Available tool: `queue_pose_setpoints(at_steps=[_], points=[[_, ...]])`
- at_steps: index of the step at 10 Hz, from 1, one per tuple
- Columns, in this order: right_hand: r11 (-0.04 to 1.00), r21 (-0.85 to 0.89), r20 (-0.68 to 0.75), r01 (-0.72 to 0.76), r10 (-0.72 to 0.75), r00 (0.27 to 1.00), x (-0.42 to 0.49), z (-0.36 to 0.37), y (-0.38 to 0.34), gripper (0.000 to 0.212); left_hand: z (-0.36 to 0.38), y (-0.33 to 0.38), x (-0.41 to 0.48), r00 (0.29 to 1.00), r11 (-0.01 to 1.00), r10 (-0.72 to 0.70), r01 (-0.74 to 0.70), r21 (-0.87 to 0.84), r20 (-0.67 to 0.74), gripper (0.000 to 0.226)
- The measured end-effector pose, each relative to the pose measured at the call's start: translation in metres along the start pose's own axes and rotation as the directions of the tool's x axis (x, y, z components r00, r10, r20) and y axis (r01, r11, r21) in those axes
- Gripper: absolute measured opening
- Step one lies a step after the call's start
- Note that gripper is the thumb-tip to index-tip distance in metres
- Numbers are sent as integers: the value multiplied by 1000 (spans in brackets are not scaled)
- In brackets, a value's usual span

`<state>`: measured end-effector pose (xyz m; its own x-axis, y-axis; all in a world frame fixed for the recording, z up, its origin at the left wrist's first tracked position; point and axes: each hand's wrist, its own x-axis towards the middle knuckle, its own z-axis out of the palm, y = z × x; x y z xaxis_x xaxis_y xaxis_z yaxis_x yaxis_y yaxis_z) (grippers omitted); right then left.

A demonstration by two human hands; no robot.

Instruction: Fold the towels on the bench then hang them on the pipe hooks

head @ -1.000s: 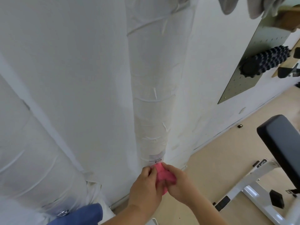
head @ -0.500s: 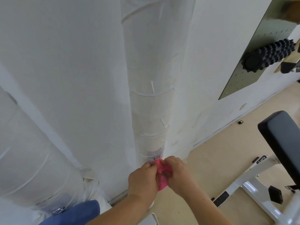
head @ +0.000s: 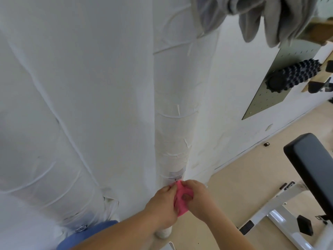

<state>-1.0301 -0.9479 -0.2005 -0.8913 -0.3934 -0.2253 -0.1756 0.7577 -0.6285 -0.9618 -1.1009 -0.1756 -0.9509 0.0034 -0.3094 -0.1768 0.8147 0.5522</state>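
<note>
A small pink towel is bunched between my two hands, right against the white wrapped vertical pipe. My left hand grips its left side and my right hand pinches its right side with curled fingers. A small metal hook or clip shows on the pipe just above the towel. A grey towel hangs high at the top right. A blue towel hangs at the foot of a second wrapped pipe at the lower left.
The black padded bench on its white frame stands at the right on the beige floor. A grey pegboard on the white wall carries a black studded roller.
The view tilted upward, so the grey towel at the top came into sight. Both hands stay on the pink towel at the pipe, working it slightly.
</note>
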Motion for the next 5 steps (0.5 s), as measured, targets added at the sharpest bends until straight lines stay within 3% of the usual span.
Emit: queue_pose_setpoints(at_steps=[1, 2, 5], points=[[993, -106, 1, -59, 59, 998, -6, -6, -8, 59, -8, 1, -7, 993, 1000, 27, -27, -4, -118, 56], [986, -167, -57, -19, 10, 998, -12, -11, -17, 61, -21, 7, -15, 973, 998, 61, -65, -10, -221, 40], [992, -86, -306, 94, -116, 945, -16, -9, -26, 46, -32, -2, -26, 939, 990, 96, -125, -67, -329, 26]])
